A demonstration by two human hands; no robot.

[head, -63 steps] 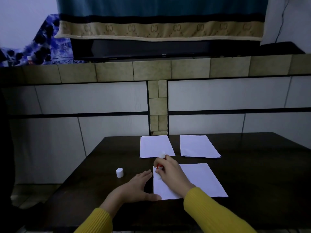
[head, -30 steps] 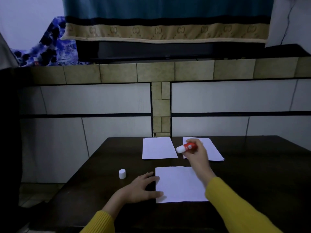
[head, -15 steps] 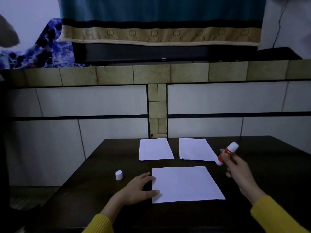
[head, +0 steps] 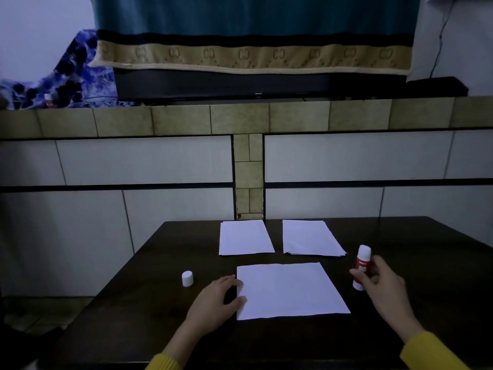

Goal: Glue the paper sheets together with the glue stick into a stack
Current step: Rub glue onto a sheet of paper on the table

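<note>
Paper (head: 290,289) lay flat near the counter (head: 426,249) edge under the left hand's (head: 213,303) straight fingers, while the right hand (head: 381,287) clamped the uncapped glue stick (head: 362,265) upright beside it, and two far piles (head: 310,237) remained unjoined, stacking barely begun.

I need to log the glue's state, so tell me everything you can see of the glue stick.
The glue stick is a small plastic-looking tube with a red label carrying white lettering and a white upper end. It is uncapped; the white cap stands apart on the dark table. The stick is upright, right of the near sheet, gripped by the right hand. Whether its base touches the table is unclear.
</note>
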